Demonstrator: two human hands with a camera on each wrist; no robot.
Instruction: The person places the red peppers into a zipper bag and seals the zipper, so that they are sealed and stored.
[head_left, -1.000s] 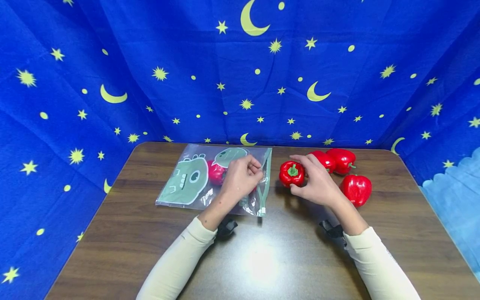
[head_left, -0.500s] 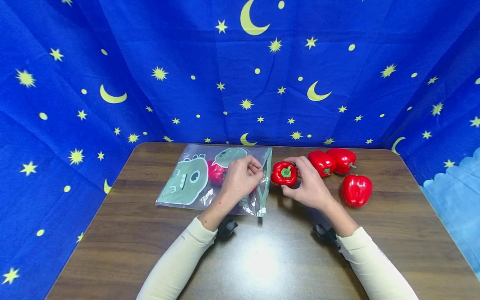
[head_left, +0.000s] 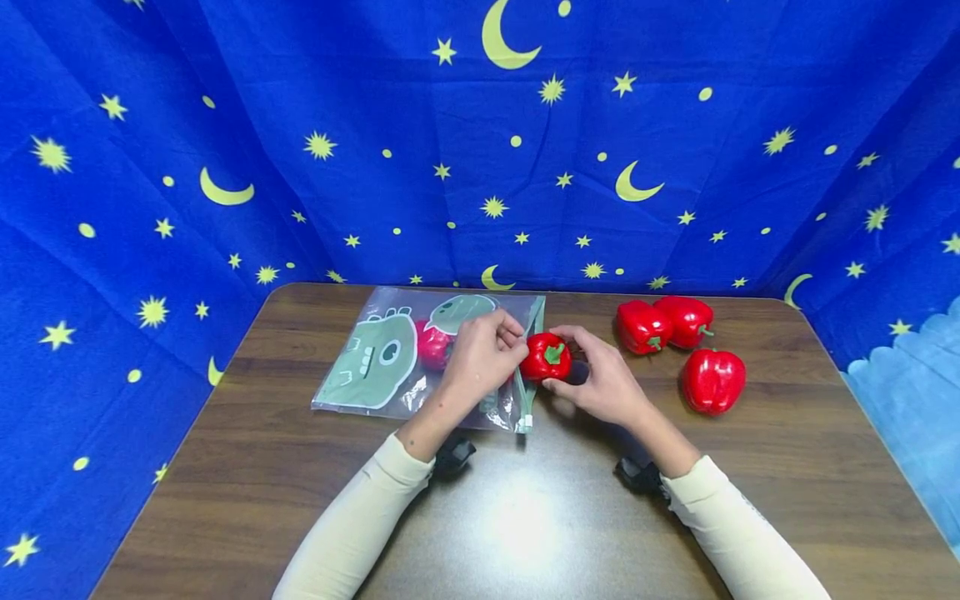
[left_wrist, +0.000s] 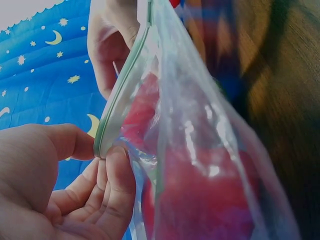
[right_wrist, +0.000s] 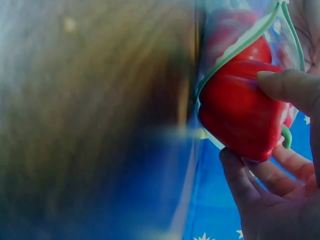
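A clear zip bag with green monster prints (head_left: 390,354) lies on the table with red peppers inside. The left hand (head_left: 483,354) pinches the bag's green-edged rim between thumb and fingers, as the left wrist view shows (left_wrist: 90,185). Held by the right hand (head_left: 603,379) is a red pepper with a green stem (head_left: 545,358), right at the bag's mouth. In the right wrist view this pepper (right_wrist: 242,107) sits partly within the green rim, stem outward, with the right thumb and fingers (right_wrist: 280,185) around it. Another pepper (right_wrist: 257,49) shows inside the bag behind it.
Two red peppers (head_left: 641,327) (head_left: 684,321) touch each other at the back right of the wooden table (head_left: 247,492). A third red pepper (head_left: 713,382) stands nearer the front. A blue star-patterned cloth (head_left: 420,108) rises behind the table.
The right hand has moved left with its pepper, from beside the other peppers to the bag's mouth. The left hand has stayed on the rim.
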